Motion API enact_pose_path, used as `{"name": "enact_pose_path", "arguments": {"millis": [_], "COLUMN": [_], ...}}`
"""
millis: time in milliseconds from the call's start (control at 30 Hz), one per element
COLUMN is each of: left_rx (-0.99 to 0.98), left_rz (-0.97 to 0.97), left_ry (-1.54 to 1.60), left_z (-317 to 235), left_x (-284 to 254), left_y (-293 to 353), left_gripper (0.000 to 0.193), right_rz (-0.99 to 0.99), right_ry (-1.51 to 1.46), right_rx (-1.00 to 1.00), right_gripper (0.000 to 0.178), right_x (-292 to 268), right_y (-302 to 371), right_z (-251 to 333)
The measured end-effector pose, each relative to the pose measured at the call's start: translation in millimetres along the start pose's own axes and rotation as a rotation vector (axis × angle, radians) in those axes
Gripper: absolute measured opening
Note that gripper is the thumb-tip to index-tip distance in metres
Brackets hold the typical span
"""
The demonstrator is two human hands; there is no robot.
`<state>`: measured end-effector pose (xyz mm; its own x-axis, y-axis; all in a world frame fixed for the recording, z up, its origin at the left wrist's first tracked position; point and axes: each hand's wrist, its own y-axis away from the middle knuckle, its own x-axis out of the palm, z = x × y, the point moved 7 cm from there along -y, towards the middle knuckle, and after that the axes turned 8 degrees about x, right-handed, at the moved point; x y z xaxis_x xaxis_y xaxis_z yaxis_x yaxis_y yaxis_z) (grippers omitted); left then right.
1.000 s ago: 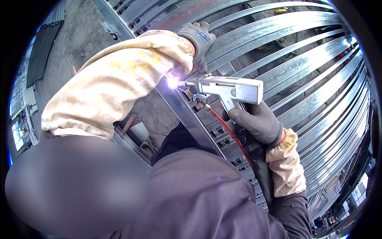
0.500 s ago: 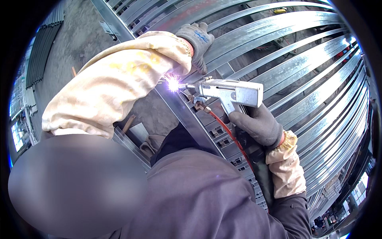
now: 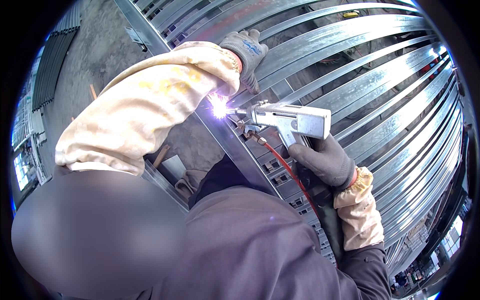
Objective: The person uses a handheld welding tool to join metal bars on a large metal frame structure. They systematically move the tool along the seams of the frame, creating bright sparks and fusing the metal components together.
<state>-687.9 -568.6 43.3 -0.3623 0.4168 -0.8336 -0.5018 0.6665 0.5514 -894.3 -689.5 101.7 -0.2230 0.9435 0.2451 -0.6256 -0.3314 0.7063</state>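
Note:
My right hand (image 3: 325, 161), in a dark grey glove, is closed around the handle of a silver pistol-shaped welding gun (image 3: 295, 119). At the gun's nozzle a bright violet-white arc (image 3: 219, 107) throws sparks on the long steel side rail (image 3: 234, 145); glare hides the exact spot. An orange-red hose (image 3: 280, 156) joins a brass fitting beneath the gun. Beyond the arc, my left hand (image 3: 248, 56), in a grey glove, lies over a flat galvanized bar (image 3: 295, 62) with thumb and fingers apart. My left forearm, in a pale, yellow-stained sleeve (image 3: 135, 102), crosses above the rail.
Many long galvanized bars (image 3: 390, 112) run side by side to the right, with gaps between them. Slotted metal pieces (image 3: 275, 167) line the rail's inner side. Dark stacked profiles (image 3: 56, 65) stand at the far left. A yellow object (image 3: 351, 14) lies beyond the bars.
The welding gun and its arc have shifted very slightly toward me and to the right. My left hand stays on the bar, and its sleeve has moved a little.

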Motion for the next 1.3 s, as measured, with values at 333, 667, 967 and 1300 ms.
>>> {"name": "enact_pose_path", "arguments": {"millis": [333,667,967,1300], "left_rx": [0.002,-0.003,-0.008,-0.028], "left_rz": [-0.011,-0.009,-0.057,-0.066], "left_ry": [0.022,0.017,0.037,0.012], "left_z": [1,3,0,-5], "left_x": [0,6,1,-4], "left_y": [1,0,14,26], "left_gripper": [0.089,0.091,0.094,0.09], "right_rz": [-0.003,0.015,0.004,-0.011], "right_ry": [-0.014,-0.038,-0.04,-0.043], "right_rx": [0.09,0.134,0.086,0.019], "right_gripper": [0.062,0.056,0.06,0.061], "right_x": [1,0,0,-3], "right_y": [8,14,17,23], "right_z": [-2,-10,-11,-15]}}
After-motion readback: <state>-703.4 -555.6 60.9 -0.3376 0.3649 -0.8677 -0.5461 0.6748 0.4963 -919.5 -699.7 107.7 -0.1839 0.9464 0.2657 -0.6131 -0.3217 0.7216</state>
